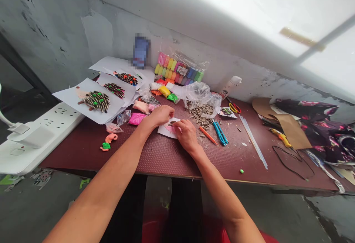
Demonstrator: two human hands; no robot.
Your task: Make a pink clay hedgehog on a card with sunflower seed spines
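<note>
A small white paper card [162, 131] with a pink patch and dark spots lies on the brown table in front of me. My left hand [162, 116] is above its far left edge, fingers curled together; whatever they hold is too small to make out. My right hand [186, 133] reaches over the card's right side with thumb and fingers pinched close to a dark bit on the pink patch. What sits between those fingertips is hidden. Right of the hands is a pile of striped sunflower seeds [201, 113], partly in a clear plastic bag [197, 92].
Sheets with seed-covered hedgehog shapes [97, 101] are stacked at left, beside a power strip [59, 125]. Pink clay [137, 118] and a pack of coloured clay [179, 67] lie behind. An orange tool [208, 136], blue cutter [220, 133], scissors [235, 107], glue sticks [253, 141] and glue gun [281, 137] are at right.
</note>
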